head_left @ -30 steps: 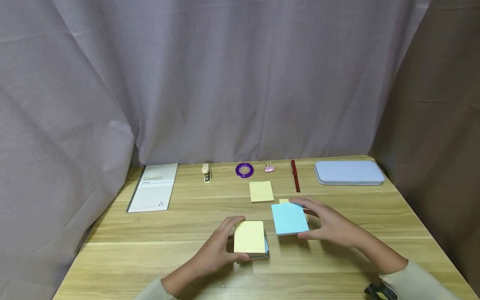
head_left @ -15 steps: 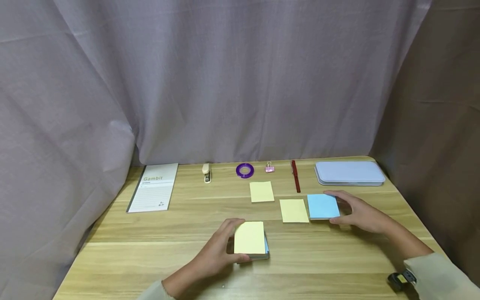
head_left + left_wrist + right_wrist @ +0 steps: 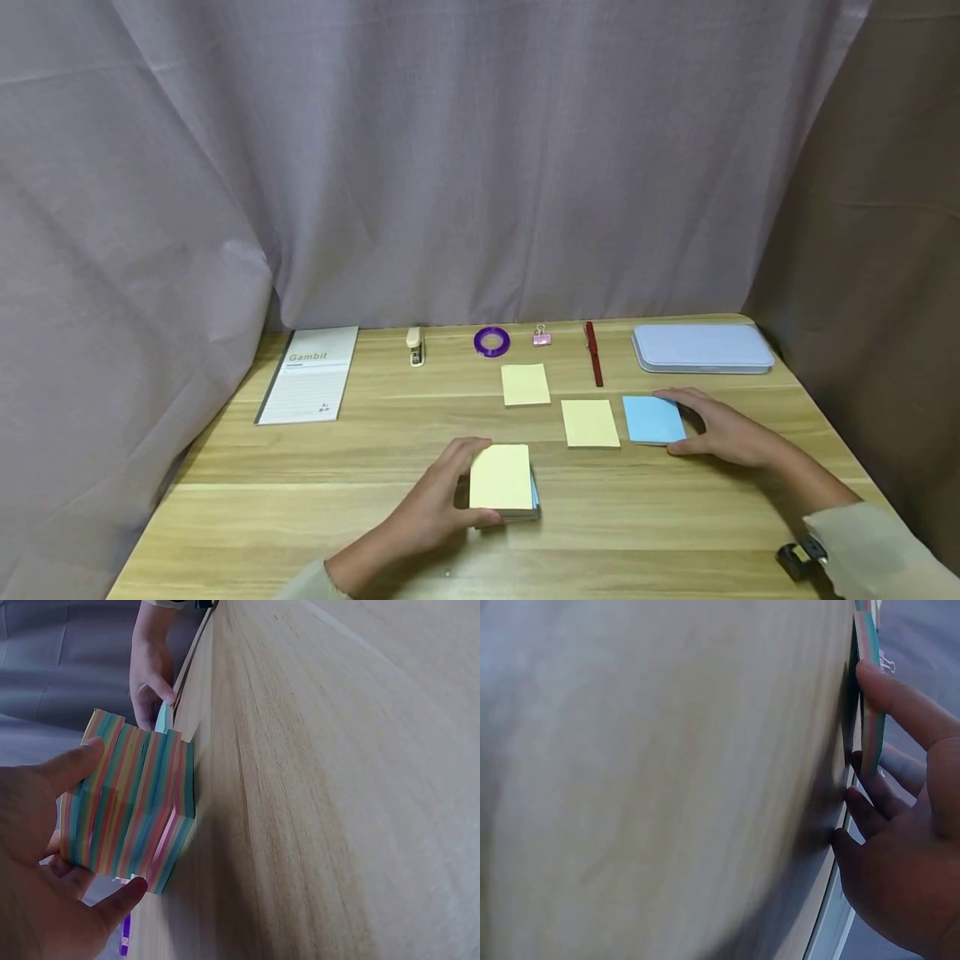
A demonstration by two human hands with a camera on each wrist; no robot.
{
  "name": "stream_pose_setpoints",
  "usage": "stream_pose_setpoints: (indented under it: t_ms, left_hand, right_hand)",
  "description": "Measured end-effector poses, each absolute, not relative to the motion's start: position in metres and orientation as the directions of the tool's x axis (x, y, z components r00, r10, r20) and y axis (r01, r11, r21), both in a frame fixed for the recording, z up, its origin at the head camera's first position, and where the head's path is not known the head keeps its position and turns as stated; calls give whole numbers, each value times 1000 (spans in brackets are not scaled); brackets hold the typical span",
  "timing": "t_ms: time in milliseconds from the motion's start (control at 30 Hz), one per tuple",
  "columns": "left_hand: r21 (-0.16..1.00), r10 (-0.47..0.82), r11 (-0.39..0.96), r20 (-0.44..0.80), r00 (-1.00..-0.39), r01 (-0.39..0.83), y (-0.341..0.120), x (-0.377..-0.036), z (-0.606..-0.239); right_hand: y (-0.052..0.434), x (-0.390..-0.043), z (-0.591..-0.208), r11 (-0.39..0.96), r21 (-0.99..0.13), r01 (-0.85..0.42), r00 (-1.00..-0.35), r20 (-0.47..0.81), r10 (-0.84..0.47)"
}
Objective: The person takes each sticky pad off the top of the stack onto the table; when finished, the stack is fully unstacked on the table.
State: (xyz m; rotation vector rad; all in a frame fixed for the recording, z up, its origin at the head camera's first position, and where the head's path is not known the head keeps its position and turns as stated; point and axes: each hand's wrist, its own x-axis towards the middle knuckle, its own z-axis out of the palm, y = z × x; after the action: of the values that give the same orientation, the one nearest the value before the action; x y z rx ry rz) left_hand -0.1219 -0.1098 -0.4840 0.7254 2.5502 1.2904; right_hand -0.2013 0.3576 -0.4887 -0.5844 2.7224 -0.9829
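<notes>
Left hand (image 3: 431, 504): fingers clamped on a square, striped paper stack (image 3: 124, 806) toward the front of the wood-grained table (image 3: 637, 517). Right hand (image 3: 727, 429): fingers pinching a blue pad (image 3: 652, 420) farther right, a rounded case (image 3: 702, 346) beyond.

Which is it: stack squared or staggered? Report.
Staggered: the left wrist view shows uneven edges along the stack in the left hand.

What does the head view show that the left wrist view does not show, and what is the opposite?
Only the head view shows the Gambit notebook, cream stapler and red pen.

Only the left wrist view clearly shows coloured stripes along the sides of the note stack.

Both show the left hand gripping that stack, the right hand at a blue pad, and the table.
</notes>
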Motion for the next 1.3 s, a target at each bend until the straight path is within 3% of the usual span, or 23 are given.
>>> stream_pose_setpoints:
  t_ms: [467,967,1300]
  left_hand:
    - [800,516,491,51,-855,344,-110,-122,-486]
    - [801,533,467,84,-842,375,-112,-121,-486]
    - [799,549,457,93,-831,391,-113,-122,-486]
  right_hand:
    - [333,-194,-472,752,-548,-366,-895,-13,-446]
    - [204,-155,-443,616,-654,-439,-787,-50,-615]
    - [153,-137,-446,556,-678,-480,-748,-15,-664]
